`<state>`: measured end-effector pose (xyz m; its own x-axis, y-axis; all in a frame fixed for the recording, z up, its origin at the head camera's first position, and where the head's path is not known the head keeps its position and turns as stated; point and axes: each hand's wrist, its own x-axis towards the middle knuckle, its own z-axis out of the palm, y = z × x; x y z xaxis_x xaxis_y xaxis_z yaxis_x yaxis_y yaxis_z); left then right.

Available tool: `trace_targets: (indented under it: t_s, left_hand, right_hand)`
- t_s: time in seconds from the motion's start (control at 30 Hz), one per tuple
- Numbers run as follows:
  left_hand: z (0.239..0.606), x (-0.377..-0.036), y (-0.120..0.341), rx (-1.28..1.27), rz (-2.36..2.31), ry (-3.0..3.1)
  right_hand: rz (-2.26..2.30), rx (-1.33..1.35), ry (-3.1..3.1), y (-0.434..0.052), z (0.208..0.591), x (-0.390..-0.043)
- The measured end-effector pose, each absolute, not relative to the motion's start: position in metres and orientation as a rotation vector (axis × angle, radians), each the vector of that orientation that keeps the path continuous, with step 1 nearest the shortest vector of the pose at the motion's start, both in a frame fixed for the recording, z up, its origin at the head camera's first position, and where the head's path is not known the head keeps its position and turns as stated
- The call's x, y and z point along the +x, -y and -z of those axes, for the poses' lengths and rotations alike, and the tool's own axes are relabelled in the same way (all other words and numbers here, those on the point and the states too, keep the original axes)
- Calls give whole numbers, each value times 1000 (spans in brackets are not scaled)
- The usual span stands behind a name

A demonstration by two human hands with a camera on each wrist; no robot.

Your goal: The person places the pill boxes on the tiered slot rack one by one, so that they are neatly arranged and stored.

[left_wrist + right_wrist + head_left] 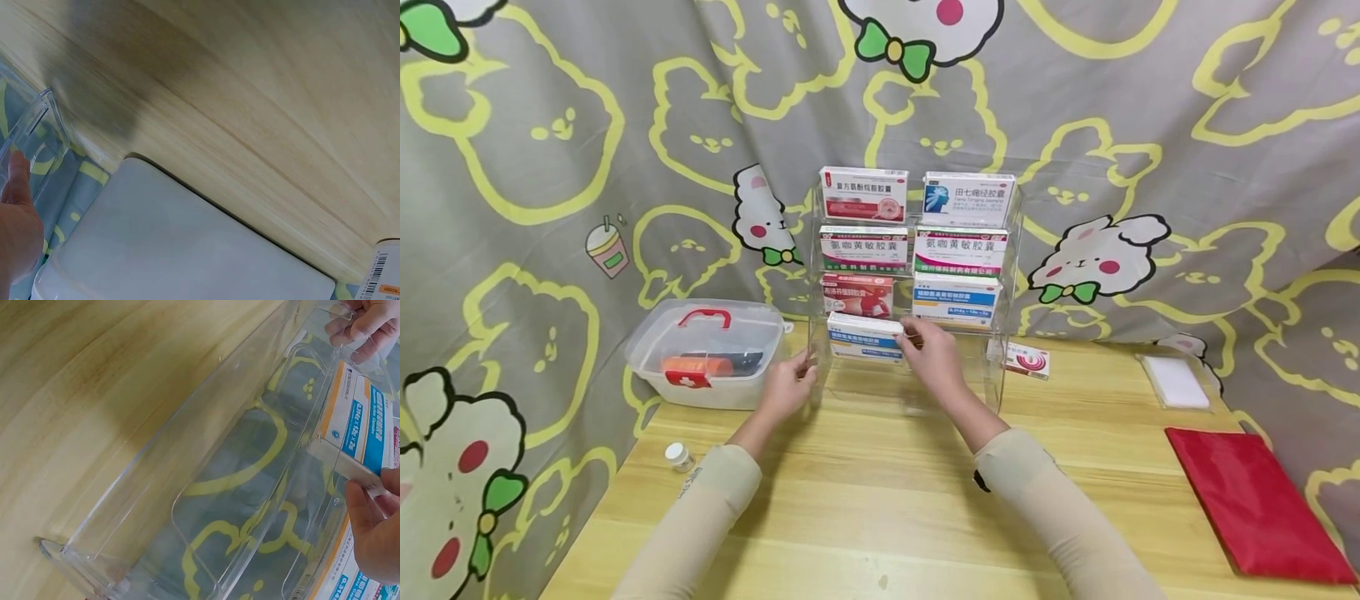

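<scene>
A clear acrylic display rack (859, 385) stands on the table, its tiers filled with medicine boxes in two columns. My right hand (934, 357) pinches the right end of a blue-and-white medicine box (865, 342) in the left column, below a red medicine box (857, 297). Close up in the right wrist view, thumb and fingers sit at that box's end (353, 467). My left hand (787, 387) grips the rack's left side edge, its fingers curled at the clear plastic in the right wrist view. Beside the pinched box, another blue-and-white box (955, 302) sits one tier higher, right column.
Left of the rack is a translucent first-aid bin (655, 354) with a red handle. A small white bottle (679, 456) stands in front of it. Behind the rack's right side lies a white-and-red box (1028, 360). Farther right are a white packet (1176, 382) and a red pouch (1255, 500).
</scene>
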<state>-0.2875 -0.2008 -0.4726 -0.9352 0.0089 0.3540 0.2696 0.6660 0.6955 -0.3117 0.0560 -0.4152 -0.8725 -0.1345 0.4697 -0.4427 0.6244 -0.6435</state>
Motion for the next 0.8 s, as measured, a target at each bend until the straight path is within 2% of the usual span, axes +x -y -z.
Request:
trace_targets:
  t_s: [0.27, 0.8]
  left_hand:
    - [470, -289, 200, -174, 1157, 2592]
    - [473, -288, 201, -194, 1118, 2584]
  right_hand:
    - [-925, 497, 2466, -53, 409, -317]
    - [-1201, 408, 2711, -53, 408, -311]
